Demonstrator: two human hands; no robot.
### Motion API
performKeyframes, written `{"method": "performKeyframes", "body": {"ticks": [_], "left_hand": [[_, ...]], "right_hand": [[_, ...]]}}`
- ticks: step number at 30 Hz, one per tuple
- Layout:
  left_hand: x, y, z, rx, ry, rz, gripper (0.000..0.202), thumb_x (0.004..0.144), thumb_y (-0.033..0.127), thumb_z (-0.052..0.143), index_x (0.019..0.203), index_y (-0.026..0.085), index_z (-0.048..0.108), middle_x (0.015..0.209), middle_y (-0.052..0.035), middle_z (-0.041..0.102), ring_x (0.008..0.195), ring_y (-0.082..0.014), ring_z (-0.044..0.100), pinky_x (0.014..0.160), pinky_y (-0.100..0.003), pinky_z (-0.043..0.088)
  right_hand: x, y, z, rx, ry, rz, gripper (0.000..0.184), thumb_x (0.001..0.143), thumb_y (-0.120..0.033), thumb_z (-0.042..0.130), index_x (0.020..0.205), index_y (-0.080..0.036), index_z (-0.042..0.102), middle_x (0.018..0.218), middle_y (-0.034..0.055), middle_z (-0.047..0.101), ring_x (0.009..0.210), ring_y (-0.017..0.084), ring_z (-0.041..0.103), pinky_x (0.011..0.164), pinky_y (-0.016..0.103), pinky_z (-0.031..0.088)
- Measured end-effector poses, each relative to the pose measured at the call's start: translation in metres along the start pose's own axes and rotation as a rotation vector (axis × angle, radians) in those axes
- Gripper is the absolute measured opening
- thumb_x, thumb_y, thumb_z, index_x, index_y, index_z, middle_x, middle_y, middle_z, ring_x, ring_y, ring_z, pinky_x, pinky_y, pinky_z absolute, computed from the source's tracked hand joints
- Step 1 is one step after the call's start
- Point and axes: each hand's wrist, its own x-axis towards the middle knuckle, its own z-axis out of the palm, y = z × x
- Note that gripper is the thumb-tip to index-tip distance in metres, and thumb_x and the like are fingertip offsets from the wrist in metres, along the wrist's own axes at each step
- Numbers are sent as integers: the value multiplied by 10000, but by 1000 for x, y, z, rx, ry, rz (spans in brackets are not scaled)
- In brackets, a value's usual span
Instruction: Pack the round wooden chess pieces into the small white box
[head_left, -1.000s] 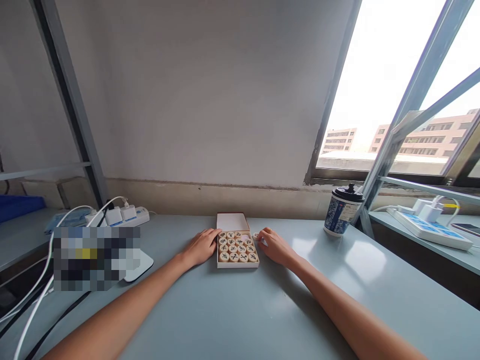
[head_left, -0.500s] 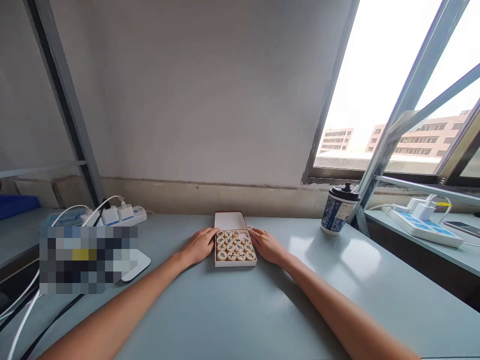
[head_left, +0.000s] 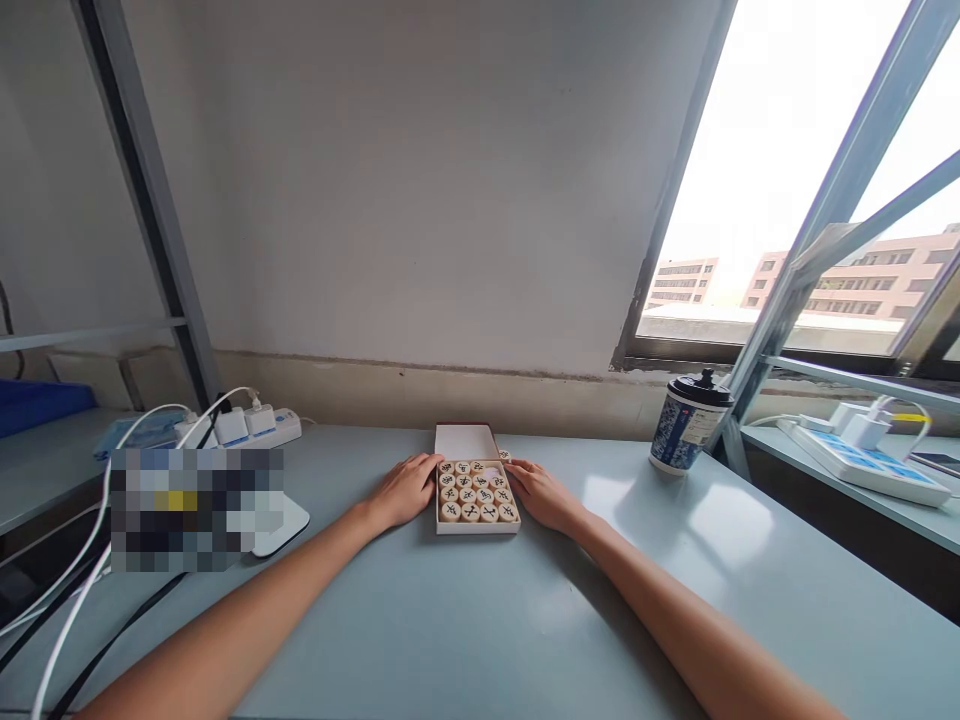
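A shallow white box point(head_left: 478, 530) stands on the table with its lid point(head_left: 463, 441) folded open at the back. Rows of round wooden Chinese chess pieces point(head_left: 470, 512) fill most of it, and a gap shows at the back right corner. My left hand point(head_left: 405, 490) rests against the box's left side, fingers stretched forward. On the other side my right hand point(head_left: 541, 497) lies with fingers extended, its fingertips at the box's right edge. Just beyond those fingertips is a loose chess piece point(head_left: 505, 455), outside the box. Neither hand visibly grips anything.
A lidded paper cup point(head_left: 686, 425) stands at the right rear. Power strips with plugs lie at the left point(head_left: 277, 428) and right point(head_left: 870, 460). Cables and a blurred-out patch are at the left, beside a white object point(head_left: 283, 525). Metal frame posts rise at both sides.
The view has shifted slightly, so everything sits a little further right. The right fingers now lie slightly lower than the loose piece. The chess pieces in the box look the same.
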Motion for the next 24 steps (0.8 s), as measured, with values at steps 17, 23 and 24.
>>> {"method": "performKeyframes", "body": {"ticks": [17,23,24], "left_hand": [[1,-2,1,-31,-1,5,314,954,313,545,1237,179,561,1258,-103,581,1091,-231,594,941,-460,505],[1,-2,0,-36,-17,-7,316,953,314,547,1238,178,561,1267,-105,576,1095,-233,592,940,-462,504],[1,-2,0,-36,-18,-10,317,953,314,547,1239,178,560,1268,-105,575,1096,-233,591,942,-463,503]], "right_hand": [[7,1,6,1,-36,43,381,961,-343,543,1312,-196,528,1417,109,480,1288,283,471,1076,553,360],[7,-4,2,41,9,54,329,970,-349,525,1253,-187,568,1350,102,539,1237,257,516,1057,518,388],[7,-5,0,48,31,70,309,972,-347,520,1228,-184,581,1320,100,558,1209,248,534,1039,503,409]]}}
